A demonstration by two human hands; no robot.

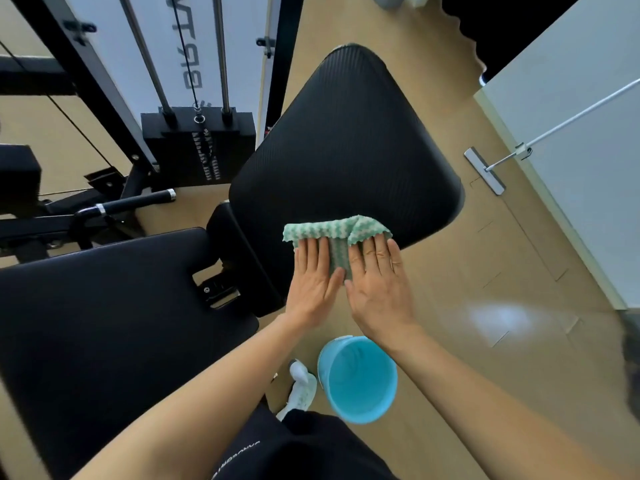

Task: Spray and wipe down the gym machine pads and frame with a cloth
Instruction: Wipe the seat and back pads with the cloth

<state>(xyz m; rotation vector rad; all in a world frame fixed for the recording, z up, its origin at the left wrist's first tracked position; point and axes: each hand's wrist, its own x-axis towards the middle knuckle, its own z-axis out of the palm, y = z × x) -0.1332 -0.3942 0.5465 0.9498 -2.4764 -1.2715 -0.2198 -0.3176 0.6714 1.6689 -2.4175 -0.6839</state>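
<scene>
Nearest me, below both wrists, pale lettering runs along the hem of the black shorts (304, 452), but it is upside down and cut off, so I cannot read it. Just under my right wrist a blue bucket (360, 379) stands on the floor beside a white shoe (303, 386). I cannot tell if it holds water, and I judge a careless step could knock it over.

My left hand (313, 282) and right hand (379, 285) lie side by side, fingers straight and flat, pressing the green-and-white cloth (337, 230) onto the near edge of the black back pad (346, 140). Neither grips it. The cloth is bunched beyond my fingertips, with one corner folded over ahead of the right hand. I think a forward push may ruck it further, so that bare palms rub the pad instead.

The right hand sits close to the pad's rim and might slide off towards the bucket. To the left of the left hand, a metal bracket shows in the gap before the seat pad (104, 306), and it could snag the cloth. I see no spray bottle.

Far beyond the hands to the left, above the weight stack (197, 143), a white panel (194, 64) carries large dark letters, turned sideways and crossed by a cable. It is likely a brand, but I cannot read it
</scene>
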